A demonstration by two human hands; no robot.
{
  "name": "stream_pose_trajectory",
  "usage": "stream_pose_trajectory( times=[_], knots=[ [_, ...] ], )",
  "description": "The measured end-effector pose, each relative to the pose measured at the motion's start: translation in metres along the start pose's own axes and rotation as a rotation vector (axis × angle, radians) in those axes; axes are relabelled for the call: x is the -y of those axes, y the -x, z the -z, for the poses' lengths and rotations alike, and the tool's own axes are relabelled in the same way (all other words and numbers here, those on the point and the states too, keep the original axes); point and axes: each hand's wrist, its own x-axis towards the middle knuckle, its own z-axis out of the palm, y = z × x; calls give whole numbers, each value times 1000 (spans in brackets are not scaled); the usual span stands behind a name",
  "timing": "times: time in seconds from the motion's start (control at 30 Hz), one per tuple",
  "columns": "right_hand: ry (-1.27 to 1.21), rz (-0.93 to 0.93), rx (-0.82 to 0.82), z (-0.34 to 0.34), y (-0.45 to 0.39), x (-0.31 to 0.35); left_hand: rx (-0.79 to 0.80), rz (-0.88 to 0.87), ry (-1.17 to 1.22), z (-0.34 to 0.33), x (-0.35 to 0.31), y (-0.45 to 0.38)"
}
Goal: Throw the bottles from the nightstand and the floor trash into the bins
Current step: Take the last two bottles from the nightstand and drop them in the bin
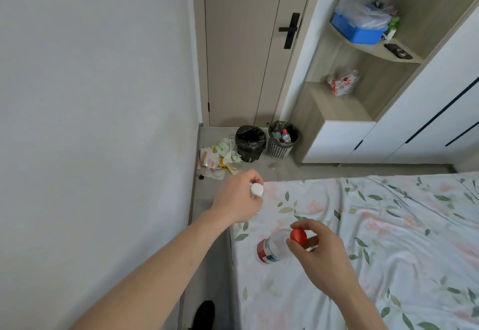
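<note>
Narrow floor strip (207,265) runs between wall (90,96) and bed (363,239) edge to the two bins; black-bagged bin (250,145) beside mesh bin (282,140), wrapper pile (220,158) just left of them; your left hand (238,197) fingers clamp a white-capped bottle (256,189); your right hand (311,249) fingers pinch the red-capped bottle (274,248), clear, red-blue label, above the bed.
</note>
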Motion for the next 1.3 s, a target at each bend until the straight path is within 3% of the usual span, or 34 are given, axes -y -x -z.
stream_pose_trajectory(
  times=[0.5, 0.8, 1.0, 1.3],
  knots=[
    [59, -7, -26, 23, -170, 11, 6, 44, -1, 18, 30, -138],
    [13, -157, -78, -9, -323, 8, 158, 47, -77, 19, 76, -316],
    [21, -258, -105, -33, -438, 43, 287, -44, -188, 36, 98, -448],
    [53, -246, -166, -17, -521, 80, 267, -150, -165, 66, 86, -558]
  ],
)
